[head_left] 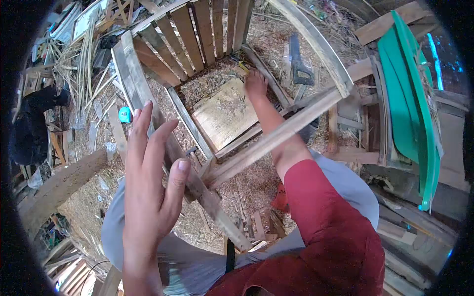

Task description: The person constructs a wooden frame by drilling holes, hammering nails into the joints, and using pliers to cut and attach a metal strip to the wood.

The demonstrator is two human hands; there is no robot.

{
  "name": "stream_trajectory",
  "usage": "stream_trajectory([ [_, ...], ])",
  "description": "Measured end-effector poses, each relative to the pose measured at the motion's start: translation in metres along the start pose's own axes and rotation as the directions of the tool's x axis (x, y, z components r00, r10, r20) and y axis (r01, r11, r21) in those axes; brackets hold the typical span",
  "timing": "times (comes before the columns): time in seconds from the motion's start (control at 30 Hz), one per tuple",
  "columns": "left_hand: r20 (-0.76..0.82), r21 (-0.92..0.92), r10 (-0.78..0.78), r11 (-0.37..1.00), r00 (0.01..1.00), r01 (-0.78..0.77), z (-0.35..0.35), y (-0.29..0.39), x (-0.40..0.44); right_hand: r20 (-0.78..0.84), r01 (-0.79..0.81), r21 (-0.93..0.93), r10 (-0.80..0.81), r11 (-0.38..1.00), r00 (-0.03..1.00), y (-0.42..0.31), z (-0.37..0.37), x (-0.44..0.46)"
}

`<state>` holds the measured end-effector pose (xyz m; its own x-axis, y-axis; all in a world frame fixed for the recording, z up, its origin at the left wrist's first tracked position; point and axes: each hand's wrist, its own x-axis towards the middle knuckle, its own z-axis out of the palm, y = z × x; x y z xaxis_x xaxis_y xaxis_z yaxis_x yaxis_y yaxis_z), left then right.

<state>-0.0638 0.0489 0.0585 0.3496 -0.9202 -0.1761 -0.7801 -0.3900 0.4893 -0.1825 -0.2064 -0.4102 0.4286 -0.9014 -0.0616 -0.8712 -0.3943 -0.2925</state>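
Note:
My left hand (155,182) is raised in front of the slanting wooden post of a slatted wooden frame (276,138). Its fingers are stretched out and apart, and it holds nothing; whether its edge touches the post I cannot tell. My right hand (256,85) reaches down through the frame, beyond the far edge of a light wooden board (227,113) strewn with sawdust. Just past its fingertips lies a small yellow and dark tool (242,66), its kind unclear. The fingers there are small and partly hidden, so their grip does not show.
A handsaw (298,64) lies on the shavings to the right of the frame. A turquoise tape measure (125,115) sits left of it. A green plastic piece (410,108) stands at the right. Wood strips (86,69) are heaped at left.

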Motion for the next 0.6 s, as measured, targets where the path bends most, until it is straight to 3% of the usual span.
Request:
stream_trajectory([
  [0.1,0.041,0.100,-0.047,0.994,0.998,0.042,0.010,-0.002,0.014,0.329,-0.088,-0.065,0.104,0.994,0.939,-0.016,-0.021,0.029],
  [0.2,0.129,0.194,-0.074,0.980,0.989,0.048,0.016,-0.005,0.020,0.304,-0.122,0.003,0.115,0.993,0.946,-0.017,-0.022,0.037],
  [0.33,0.158,0.077,-0.099,0.993,0.982,0.088,0.019,-0.013,0.023,0.374,-0.137,-0.053,0.147,0.989,0.916,-0.018,-0.020,0.044],
  [0.43,0.125,0.089,-0.083,0.993,0.989,0.072,0.021,-0.012,0.021,0.484,-0.007,-0.068,0.039,0.998,0.874,-0.010,-0.005,0.058],
  [0.5,0.108,0.048,-0.076,0.996,0.991,0.072,0.023,-0.016,0.019,0.672,0.274,-0.179,-0.086,0.945,0.736,-0.002,0.027,0.083],
  [0.57,0.095,0.035,-0.077,0.997,0.992,0.074,0.026,-0.018,0.015,0.562,-0.011,-0.033,0.028,0.999,0.826,-0.011,0.041,0.086],
  [0.6,0.077,0.009,-0.075,0.997,0.994,0.074,0.027,-0.017,0.013,0.532,0.004,0.010,-0.009,1.000,0.846,-0.018,0.024,0.081],
])
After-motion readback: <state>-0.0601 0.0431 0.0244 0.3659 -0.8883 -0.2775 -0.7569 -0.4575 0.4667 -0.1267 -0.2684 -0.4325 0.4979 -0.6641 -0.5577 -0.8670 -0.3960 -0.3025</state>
